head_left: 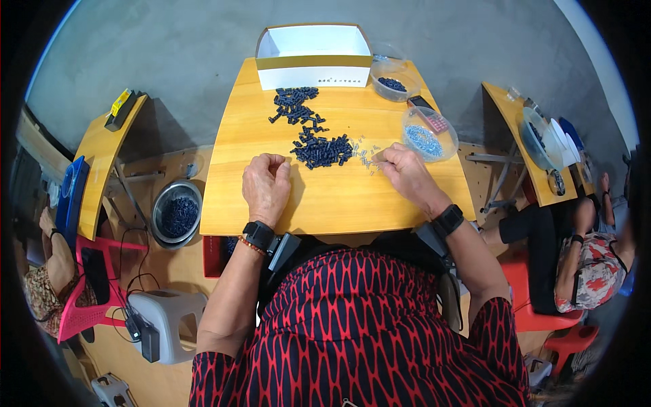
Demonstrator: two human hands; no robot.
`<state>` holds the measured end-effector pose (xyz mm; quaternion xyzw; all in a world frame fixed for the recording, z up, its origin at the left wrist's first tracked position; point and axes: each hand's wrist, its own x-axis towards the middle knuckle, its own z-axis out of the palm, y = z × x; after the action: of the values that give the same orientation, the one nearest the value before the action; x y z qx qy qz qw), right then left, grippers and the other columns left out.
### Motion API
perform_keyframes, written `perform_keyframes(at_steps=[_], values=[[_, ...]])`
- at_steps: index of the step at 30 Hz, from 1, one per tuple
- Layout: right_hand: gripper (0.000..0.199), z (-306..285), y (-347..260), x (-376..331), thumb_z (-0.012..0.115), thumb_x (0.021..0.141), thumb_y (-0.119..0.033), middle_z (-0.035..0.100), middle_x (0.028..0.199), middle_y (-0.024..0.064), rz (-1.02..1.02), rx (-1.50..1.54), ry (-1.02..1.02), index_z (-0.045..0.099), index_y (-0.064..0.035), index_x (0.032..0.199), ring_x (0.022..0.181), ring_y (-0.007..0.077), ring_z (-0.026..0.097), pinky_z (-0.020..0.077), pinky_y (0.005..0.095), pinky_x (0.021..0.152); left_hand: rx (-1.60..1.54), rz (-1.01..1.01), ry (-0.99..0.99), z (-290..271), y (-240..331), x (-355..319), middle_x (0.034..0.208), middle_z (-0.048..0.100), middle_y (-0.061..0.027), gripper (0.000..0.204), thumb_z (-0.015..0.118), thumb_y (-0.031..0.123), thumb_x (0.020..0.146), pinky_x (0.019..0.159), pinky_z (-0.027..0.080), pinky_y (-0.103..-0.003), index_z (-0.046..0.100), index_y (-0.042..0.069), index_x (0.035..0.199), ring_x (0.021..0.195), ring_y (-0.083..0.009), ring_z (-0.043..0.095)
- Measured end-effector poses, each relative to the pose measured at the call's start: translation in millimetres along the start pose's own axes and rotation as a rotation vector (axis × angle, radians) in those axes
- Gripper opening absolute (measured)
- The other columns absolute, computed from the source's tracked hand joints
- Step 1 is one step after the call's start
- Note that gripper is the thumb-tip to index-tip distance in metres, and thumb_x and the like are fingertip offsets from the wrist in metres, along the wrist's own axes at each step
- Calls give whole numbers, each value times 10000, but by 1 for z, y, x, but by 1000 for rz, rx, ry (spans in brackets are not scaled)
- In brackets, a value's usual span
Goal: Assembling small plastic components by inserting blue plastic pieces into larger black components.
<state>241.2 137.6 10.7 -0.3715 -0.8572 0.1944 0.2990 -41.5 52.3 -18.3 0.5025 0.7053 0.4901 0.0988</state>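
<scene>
On the yellow wooden table, a heap of small black cylindrical parts lies between my hands. To the left of it is my left hand, with its fingers curled in and thumb against them; anything inside is hidden. My right hand is pinched at the edge of a scatter of small silvery pieces, right of the black heap. What its fingertips hold is too small to name. More black parts trail toward the far side. Close beyond my right hand stands a clear bowl of small silvery pieces.
An open white box with a gold rim stands at the table's far edge. Beside it sits a clear bowl of black parts. A metal basin is on the floor at left. People sit at tables on both sides.
</scene>
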Motion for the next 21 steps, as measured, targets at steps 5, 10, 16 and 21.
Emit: perform_keyframes(at_steps=[5, 10, 16, 21], values=[[172, 4, -2, 5, 583, 877, -27, 630, 886, 215, -16, -47, -46, 705, 39, 978, 866, 383, 618, 497, 431, 786, 6, 37, 19, 0, -5, -3, 830, 713, -143, 118, 718, 120, 839, 743, 527, -399, 705, 15, 891, 776, -296, 673], [190, 0, 0, 3, 599, 890, -32, 654, 904, 168, 130, 111, 22, 709, 56, 1017, 870, 280, 637, 502, 353, 801, 21, 75, 16, -1, -7, -4, 836, 714, -134, 150, 696, 108, 873, 730, 546, -332, 697, -29, 934, 739, -218, 677], [177, 7, 6, 3, 597, 877, -32, 656, 901, 214, -7, -14, 49, 684, 59, 1001, 870, 335, 646, 507, 389, 795, 11, 58, 32, -1, -14, -4, 833, 712, -119, 121, 682, 72, 883, 719, 543, -310, 693, -29, 949, 740, -185, 667], [147, -1, -1, -15, 625, 886, -27, 674, 864, 147, 213, 267, 165, 663, 56, 1001, 747, 198, 644, 521, 308, 709, -332, -112, 29, -1, -11, 7, 888, 693, -60, 106, 638, 10, 914, 761, 517, -262, 676, -34, 1003, 803, -117, 624]])
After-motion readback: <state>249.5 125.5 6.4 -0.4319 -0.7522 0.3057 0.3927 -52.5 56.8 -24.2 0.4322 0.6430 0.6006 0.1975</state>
